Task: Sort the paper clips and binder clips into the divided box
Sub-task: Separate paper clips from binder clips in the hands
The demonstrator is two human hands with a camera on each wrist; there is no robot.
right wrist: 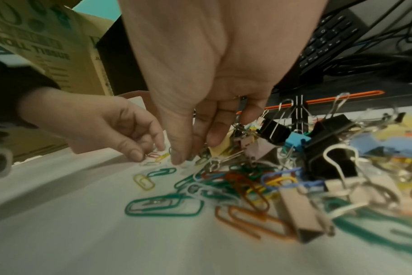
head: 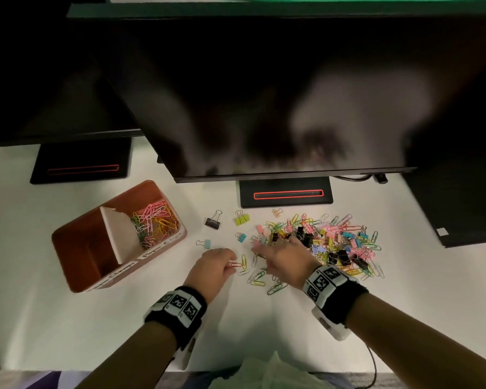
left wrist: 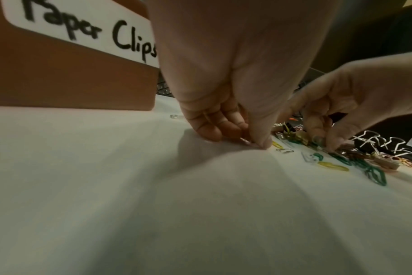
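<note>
The brown divided box (head: 76, 248) stands at the left; its far compartment holds several coloured paper clips (head: 155, 223), and its side carries a "Paper Clips" label (left wrist: 82, 31). A mixed pile of paper clips and binder clips (head: 328, 242) lies at the right. My left hand (head: 230, 264) pinches a red paper clip (head: 236, 264) flat on the table, seen also from the right wrist as the red clip (right wrist: 153, 155). My right hand (head: 260, 252) reaches into the pile's left edge, thumb and fingertips (right wrist: 176, 158) closed down on a greenish paper clip (right wrist: 195, 158).
Loose binder clips lie between box and pile: black (head: 213, 220), lime (head: 242, 219), pale blue (head: 206, 243). Stray paper clips (head: 258, 279) are scattered under my right wrist. Two monitors overhang the desk, their black stands (head: 286, 195) (head: 82, 167) behind the work area.
</note>
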